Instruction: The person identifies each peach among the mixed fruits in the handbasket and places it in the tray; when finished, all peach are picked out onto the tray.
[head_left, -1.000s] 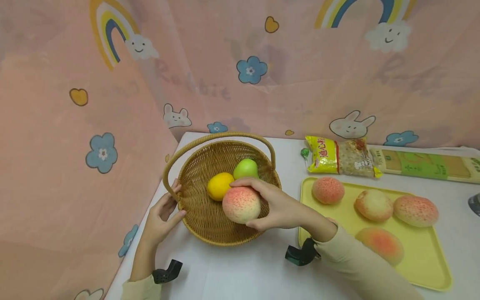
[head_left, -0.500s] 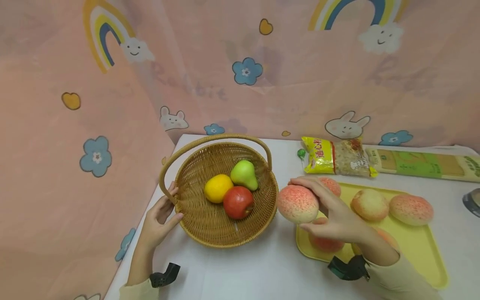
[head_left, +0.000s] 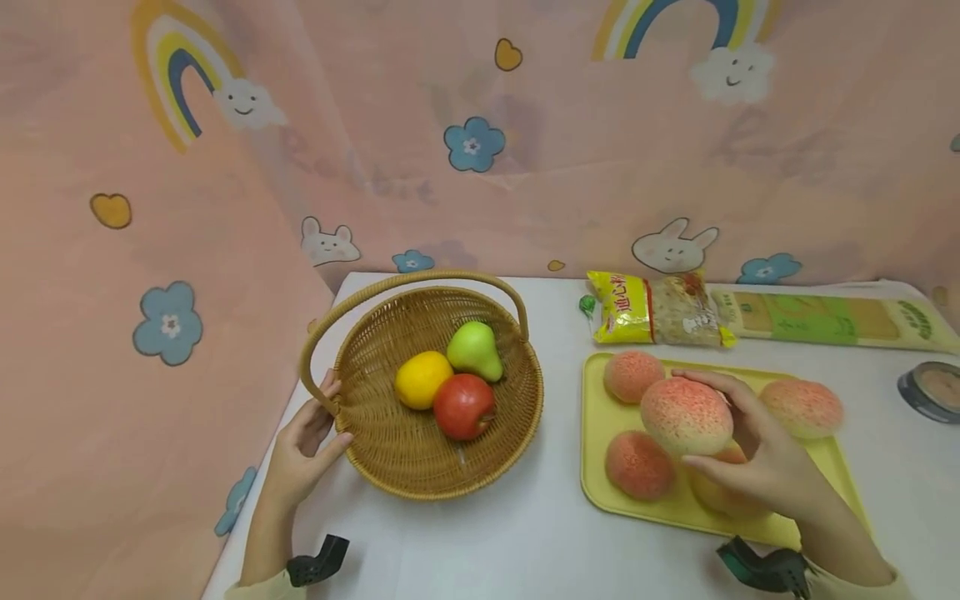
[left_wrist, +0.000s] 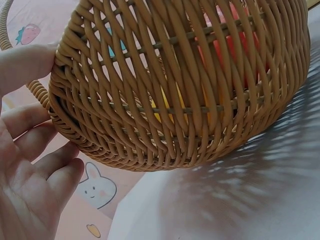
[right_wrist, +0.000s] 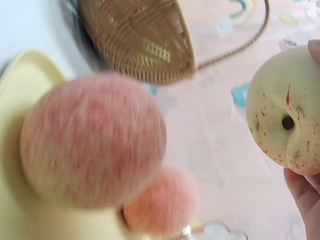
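My right hand (head_left: 772, 462) grips a pink-and-cream peach (head_left: 686, 415) from its right side, over the yellow tray (head_left: 720, 525). In the right wrist view that peach (right_wrist: 282, 117) shows its pale end with a dark stem hole. At the left, my left hand (head_left: 296, 454) holds the rim of the wicker basket (head_left: 390, 450) by the handle's foot. The left wrist view shows fingers and thumb of the left hand (left_wrist: 30, 175) at the rim. Inside the basket lie a lemon (head_left: 422, 380), a green pear (head_left: 475, 350) and a red apple (head_left: 464, 407), close together.
Several peaches lie on the tray, among them one at the back left (head_left: 633, 376) and one at the right (head_left: 802, 408). Behind it are a yellow food packet (head_left: 660, 308), a green lollipop (head_left: 587, 305) and a noodle pack (head_left: 825, 318). A round jar (head_left: 930, 390) stands far right.
My right hand has carried the peach out of the basket and rightward over the tray, uncovering the red apple. My left hand stays at the basket rim. The head view has shifted slightly.
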